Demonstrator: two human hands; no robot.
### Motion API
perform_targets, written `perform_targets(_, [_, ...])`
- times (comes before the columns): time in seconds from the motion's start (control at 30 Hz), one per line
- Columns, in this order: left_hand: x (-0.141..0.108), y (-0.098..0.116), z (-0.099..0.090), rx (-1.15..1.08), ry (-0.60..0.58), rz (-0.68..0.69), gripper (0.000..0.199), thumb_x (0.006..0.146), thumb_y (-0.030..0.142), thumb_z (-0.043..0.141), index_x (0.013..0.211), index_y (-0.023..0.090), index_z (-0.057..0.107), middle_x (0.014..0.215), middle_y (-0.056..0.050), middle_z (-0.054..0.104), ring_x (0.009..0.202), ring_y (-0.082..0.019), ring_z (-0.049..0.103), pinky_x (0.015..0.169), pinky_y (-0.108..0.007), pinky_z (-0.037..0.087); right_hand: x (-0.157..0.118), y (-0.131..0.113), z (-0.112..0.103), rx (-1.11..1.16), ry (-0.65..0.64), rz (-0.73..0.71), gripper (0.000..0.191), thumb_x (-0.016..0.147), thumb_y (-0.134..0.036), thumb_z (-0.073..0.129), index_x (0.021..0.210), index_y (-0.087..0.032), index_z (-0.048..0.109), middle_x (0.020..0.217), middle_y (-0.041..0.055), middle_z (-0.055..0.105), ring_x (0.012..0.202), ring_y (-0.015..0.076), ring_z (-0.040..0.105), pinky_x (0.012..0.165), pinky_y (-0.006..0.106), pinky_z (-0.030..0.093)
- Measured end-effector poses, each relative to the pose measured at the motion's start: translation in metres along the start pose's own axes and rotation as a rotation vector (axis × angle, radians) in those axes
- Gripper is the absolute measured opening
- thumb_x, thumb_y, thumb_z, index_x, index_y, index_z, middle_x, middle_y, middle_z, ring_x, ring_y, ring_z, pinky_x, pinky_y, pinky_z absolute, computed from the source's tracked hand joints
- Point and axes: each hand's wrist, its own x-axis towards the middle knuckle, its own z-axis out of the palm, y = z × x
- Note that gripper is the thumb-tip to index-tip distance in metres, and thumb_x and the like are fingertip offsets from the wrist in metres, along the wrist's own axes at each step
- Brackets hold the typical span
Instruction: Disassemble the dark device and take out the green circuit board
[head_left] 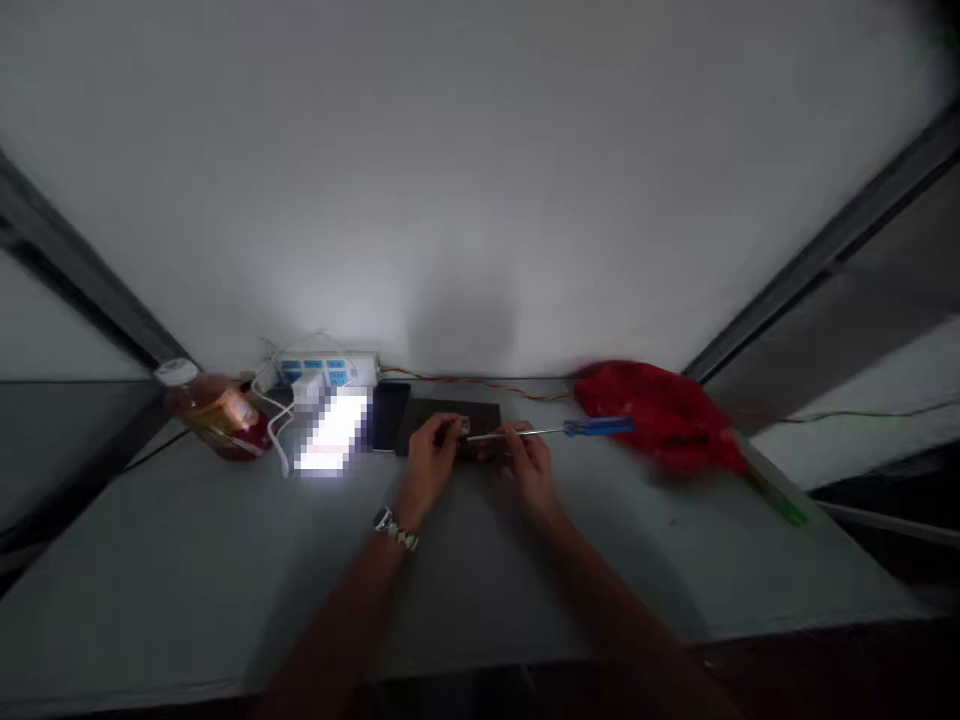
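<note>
My right hand (531, 468) is closed round the metal shaft of a screwdriver (600, 427), whose blue handle points to the right. The shaft's tip reaches left toward my left hand (433, 452), which wears a wristwatch (395, 528). The fingers of my left hand are pinched on a small pale piece (464, 426), too small to name, and the tip meets it or lies very near. Both hands are above a dark flat pad (487, 412) on the table. Its middle is hidden by the fingers.
A power strip (364, 368) with a plugged-in white charger (307, 390) stands by the wall. Near it lie a bright pixelated screen (334, 430) and a dark phone-like slab (388, 415). A drink bottle (217, 410) is at left, a red bag (652, 410) at right, beside a green strip (784, 503).
</note>
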Motion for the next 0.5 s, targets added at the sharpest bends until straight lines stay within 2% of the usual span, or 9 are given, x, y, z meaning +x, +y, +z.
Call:
perform_targets(0.23, [-0.0006, -0.0028, 0.0007, -0.052, -0.049, -0.003, 0.028, 0.091, 0.039, 0.058, 0.098, 0.015, 0.071, 0.079, -0.004, 0.069, 0.061, -0.011, 0.057, 0.058, -0.021, 0.046, 0.0005, -0.0034, -0.0025, 0.013, -0.013, 0.001, 0.036, 0.083, -0.056, 0.066, 0.085, -0.022, 0.055, 0.070, 0.0027, 0.072, 0.057, 0.0182, 0.068, 0.041, 0.022, 0.045])
perform_targets(0.5, [-0.0007, -0.0057, 0.0015, -0.093, -0.090, 0.017, 0.028, 0.091, 0.039, 0.057, 0.098, 0.015, 0.070, 0.066, 0.001, 0.059, 0.056, -0.010, 0.052, 0.054, -0.020, 0.041, 0.0046, 0.0026, -0.0056, 0.072, -0.016, 0.044, 0.036, 0.080, -0.056, 0.068, 0.084, -0.022, 0.055, 0.070, 0.0021, 0.072, 0.057, 0.0191, 0.068, 0.039, 0.023, 0.045])
